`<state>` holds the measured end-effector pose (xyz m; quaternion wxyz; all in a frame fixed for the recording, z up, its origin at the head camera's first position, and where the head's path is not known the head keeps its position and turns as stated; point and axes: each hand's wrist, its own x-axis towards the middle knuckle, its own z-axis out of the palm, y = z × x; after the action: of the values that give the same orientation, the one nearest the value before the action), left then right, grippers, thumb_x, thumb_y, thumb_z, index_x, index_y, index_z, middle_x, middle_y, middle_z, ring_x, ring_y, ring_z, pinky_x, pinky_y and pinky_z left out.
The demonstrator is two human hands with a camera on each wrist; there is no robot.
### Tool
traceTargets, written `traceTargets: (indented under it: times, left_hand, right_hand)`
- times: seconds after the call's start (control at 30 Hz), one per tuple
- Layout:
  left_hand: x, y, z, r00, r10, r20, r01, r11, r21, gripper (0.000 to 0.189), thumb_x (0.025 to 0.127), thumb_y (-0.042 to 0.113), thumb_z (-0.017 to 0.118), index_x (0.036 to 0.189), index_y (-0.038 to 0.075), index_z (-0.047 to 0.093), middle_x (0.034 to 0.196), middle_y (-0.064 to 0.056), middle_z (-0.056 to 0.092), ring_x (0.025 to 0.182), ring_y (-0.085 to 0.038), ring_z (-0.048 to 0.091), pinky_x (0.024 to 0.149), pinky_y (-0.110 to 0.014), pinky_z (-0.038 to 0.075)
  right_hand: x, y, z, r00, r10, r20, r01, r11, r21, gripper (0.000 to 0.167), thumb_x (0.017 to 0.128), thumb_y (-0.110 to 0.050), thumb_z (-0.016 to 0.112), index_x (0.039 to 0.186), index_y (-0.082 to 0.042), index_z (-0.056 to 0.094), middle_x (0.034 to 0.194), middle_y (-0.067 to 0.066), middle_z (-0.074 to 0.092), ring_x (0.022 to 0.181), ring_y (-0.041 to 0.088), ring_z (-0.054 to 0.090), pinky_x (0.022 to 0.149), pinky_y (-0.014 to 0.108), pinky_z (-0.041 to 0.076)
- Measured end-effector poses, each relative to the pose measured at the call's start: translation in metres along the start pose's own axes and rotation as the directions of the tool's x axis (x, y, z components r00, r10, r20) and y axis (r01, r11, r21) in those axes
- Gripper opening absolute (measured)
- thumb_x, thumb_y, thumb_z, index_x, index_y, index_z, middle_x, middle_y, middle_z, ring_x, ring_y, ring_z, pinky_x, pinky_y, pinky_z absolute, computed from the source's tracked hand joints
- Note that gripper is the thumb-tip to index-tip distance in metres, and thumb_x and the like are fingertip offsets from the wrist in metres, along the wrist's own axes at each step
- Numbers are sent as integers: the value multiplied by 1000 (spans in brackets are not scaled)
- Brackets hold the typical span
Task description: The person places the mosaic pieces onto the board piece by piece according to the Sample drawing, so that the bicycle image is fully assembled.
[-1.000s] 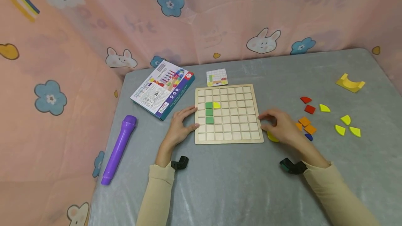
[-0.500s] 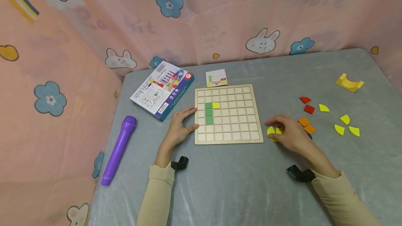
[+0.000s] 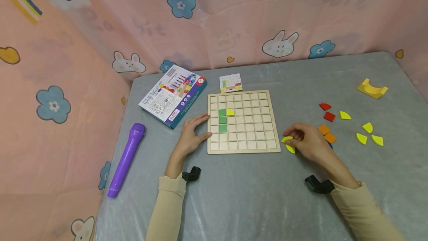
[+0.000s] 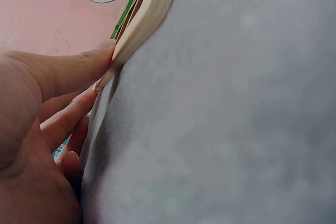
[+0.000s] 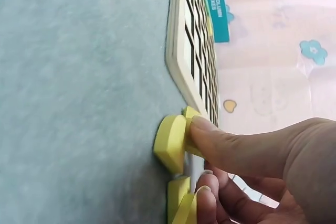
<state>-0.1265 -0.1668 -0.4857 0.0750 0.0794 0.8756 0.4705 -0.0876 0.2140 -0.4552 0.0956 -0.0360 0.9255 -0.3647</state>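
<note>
My left hand rests against the left edge of a wooden grid board, its thumb and straight forefinger apart along the rim. Three green squares lie in one column, and a yellow quarter-circle piece sits right of the top one. My right hand, beyond the board's right edge, pinches a yellow quarter-circle piece between thumb and forefinger; the forefinger's contact is partly hidden. In the right wrist view, another yellow piece is beside the thumb, with further yellow near the lower fingers.
A pattern card lies behind the board, with a box to its left. A purple microphone-shaped object lies farther left. Orange, red, blue and yellow pieces lie right, before a yellow arch.
My right hand has moved right, away from the board's right edge to the yellow pieces, and its thumb and forefinger have closed on one. My left hand has stayed at the board.
</note>
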Motion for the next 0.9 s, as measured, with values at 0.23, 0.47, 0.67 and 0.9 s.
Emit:
traceTargets:
  times: [0.23,0.47,0.67,0.9]
  left_hand:
    - [0,1,-1,1000,3,6,-3,1000,-5,61,93,8,80,150,8,60,163,-9,51,145,-36,38,121,-60,30]
    - [0,1,-1,1000,-23,-1,23,1000,-10,59,93,8,80,150,10,61,162,-10,51,148,-36,36,123,-60,28]
    - [0,1,0,1000,-23,-14,24,1000,6,58,92,9,82,147,11,64,147,-15,59,142,-37,40,121,-60,29]
    - [1,-2,1,1000,8,-11,-8,1000,4,52,94,8,79,145,10,66,128,-15,65,135,-36,42,121,-58,25]
  right_hand:
    - [10,-16,2,998,-55,-43,54,998,-26,12,93,-10,81,100,-2,76,83,8,66,75,20,55,65,27,43]
    - [27,-47,18,993,-119,-20,120,992,47,10,93,-6,80,101,-1,78,85,10,71,75,19,59,67,25,47]
    - [45,-73,47,984,-176,29,171,979,110,7,95,-7,78,102,-4,79,89,8,74,79,17,62,72,27,49]
    - [62,-100,81,967,-241,78,223,956,188,5,95,-5,77,99,-3,77,88,8,75,79,16,65,75,31,52]
